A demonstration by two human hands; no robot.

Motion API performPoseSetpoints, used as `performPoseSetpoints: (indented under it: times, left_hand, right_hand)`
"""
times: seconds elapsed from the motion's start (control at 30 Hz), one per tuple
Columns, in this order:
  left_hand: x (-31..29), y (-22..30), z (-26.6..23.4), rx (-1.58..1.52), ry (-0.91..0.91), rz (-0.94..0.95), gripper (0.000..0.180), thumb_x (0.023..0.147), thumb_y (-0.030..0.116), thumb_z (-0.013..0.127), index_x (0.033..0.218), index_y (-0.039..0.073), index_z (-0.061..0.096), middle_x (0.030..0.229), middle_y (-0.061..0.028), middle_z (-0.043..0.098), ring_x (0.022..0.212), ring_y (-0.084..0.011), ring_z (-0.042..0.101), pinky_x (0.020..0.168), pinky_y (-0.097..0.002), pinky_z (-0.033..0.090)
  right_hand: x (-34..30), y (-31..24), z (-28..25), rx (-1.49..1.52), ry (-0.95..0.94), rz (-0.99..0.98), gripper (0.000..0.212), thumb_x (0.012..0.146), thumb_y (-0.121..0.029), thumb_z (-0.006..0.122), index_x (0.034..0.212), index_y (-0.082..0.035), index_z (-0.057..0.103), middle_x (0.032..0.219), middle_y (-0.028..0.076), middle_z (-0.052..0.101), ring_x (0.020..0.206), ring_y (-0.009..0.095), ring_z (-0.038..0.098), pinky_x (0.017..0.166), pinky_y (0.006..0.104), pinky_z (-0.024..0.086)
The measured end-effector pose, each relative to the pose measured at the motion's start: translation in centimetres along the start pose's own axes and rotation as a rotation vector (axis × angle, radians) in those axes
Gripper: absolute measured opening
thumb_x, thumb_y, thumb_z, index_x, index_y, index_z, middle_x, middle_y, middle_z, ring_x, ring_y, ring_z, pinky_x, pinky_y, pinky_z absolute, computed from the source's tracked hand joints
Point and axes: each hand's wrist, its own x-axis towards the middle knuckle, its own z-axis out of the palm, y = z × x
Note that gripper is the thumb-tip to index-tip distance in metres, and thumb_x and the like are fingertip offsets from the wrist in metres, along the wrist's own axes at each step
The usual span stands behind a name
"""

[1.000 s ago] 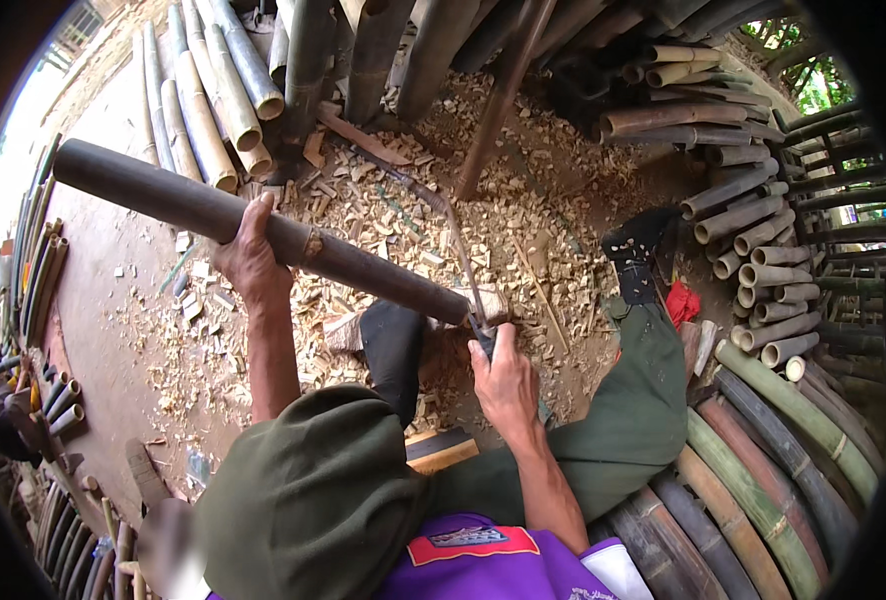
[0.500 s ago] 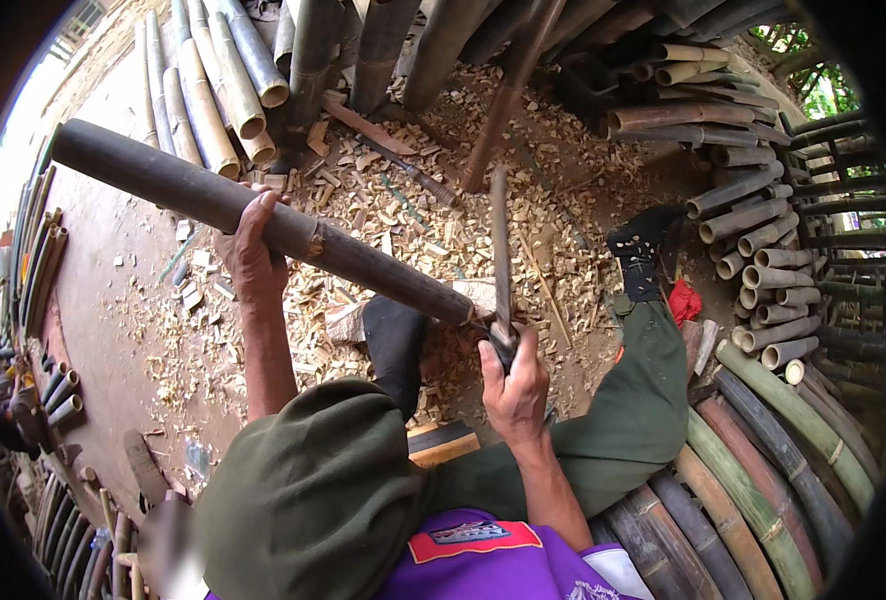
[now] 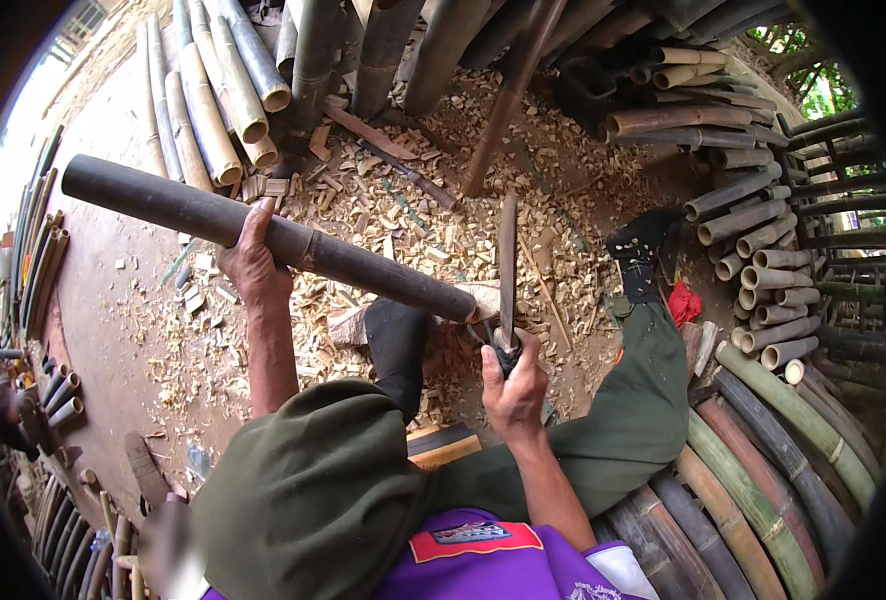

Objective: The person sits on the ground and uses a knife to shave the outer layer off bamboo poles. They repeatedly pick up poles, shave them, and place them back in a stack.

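A long dark bamboo tube (image 3: 373, 268) slants from the upper left down toward the middle, with my left hand (image 3: 256, 262) gripping it left of its joint ring. My right hand (image 3: 516, 388) is closed round the black handle of a long knife (image 3: 508, 265), whose blade points away from me. The blade stands just right of the tube's near end, seemingly apart from it. Beside that end lies a pale block of wood (image 3: 486, 297), partly hidden by the tube and knife.
Wood chips (image 3: 403, 215) litter the ground. Another long-handled blade (image 3: 415, 178) lies among them. Bamboo tubes stand at the back (image 3: 308, 70), pile up at the right (image 3: 763, 290), and lie lengthwise at the lower right (image 3: 753, 480). My stretched right leg (image 3: 633, 390) lies across the right side.
The tube's far left end has dipped, and my left hand has come down slightly with it. The knife has shifted a little right and nearer me.
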Motion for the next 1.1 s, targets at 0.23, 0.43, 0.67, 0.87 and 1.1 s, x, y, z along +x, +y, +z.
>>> performPoseSetpoints:
  times: [0.23,0.43,0.67,0.87,1.1]
  left_hand:
    - [-0.3,0.5,0.5,0.006,-0.042,0.028,0.030,0.080,0.004,0.087,0.103,-0.003,0.069,0.091,-0.0087,0.071,0.080,-0.0202,0.071,0.074,-0.0360,0.061]
    - [-0.9,0.1,1.2,0.013,-0.070,0.004,0.028,0.080,0.006,0.087,0.101,-0.003,0.071,0.087,-0.0087,0.071,0.077,-0.0197,0.070,0.074,-0.0351,0.060]
    - [0.0,0.5,-0.5,-0.044,-0.178,-0.040,0.039,0.082,0.005,0.085,0.113,-0.002,0.063,0.102,-0.0109,0.070,0.086,-0.0216,0.071,0.080,-0.0363,0.060]
    - [-0.5,1.6,-0.5,-0.097,-0.342,-0.028,0.051,0.084,0.006,0.083,0.125,0.000,0.054,0.108,-0.0121,0.068,0.096,-0.0236,0.070,0.088,-0.0389,0.059]
    - [-0.5,0.7,0.0,0.006,0.136,0.033,0.037,0.078,0.004,0.092,0.104,0.001,0.065,0.092,-0.0077,0.070,0.076,-0.0200,0.070,0.070,-0.0370,0.064]
  right_hand:
    - [1.4,0.0,0.6,-0.257,-0.327,0.288,0.032,0.103,-0.030,0.062,0.111,-0.003,0.048,0.085,0.027,0.071,0.078,0.050,0.070,0.064,0.0565,0.054]
    - [-1.1,3.0,2.1,-0.059,-0.112,0.243,0.031,0.102,-0.027,0.064,0.113,-0.001,0.051,0.084,0.027,0.070,0.083,0.047,0.072,0.066,0.0518,0.055]
    - [1.4,-0.8,-0.1,-0.212,-0.328,0.266,0.039,0.103,-0.033,0.062,0.118,0.000,0.048,0.085,0.029,0.069,0.080,0.052,0.068,0.067,0.0585,0.051]
    - [-0.9,4.8,2.9,-0.309,-0.318,0.327,0.033,0.103,-0.030,0.062,0.113,-0.003,0.046,0.083,0.028,0.069,0.078,0.050,0.070,0.062,0.0552,0.053]
    - [0.9,-2.0,-0.6,-0.168,-0.218,0.218,0.030,0.103,-0.028,0.063,0.112,-0.003,0.049,0.075,0.025,0.066,0.072,0.046,0.069,0.057,0.0530,0.050]
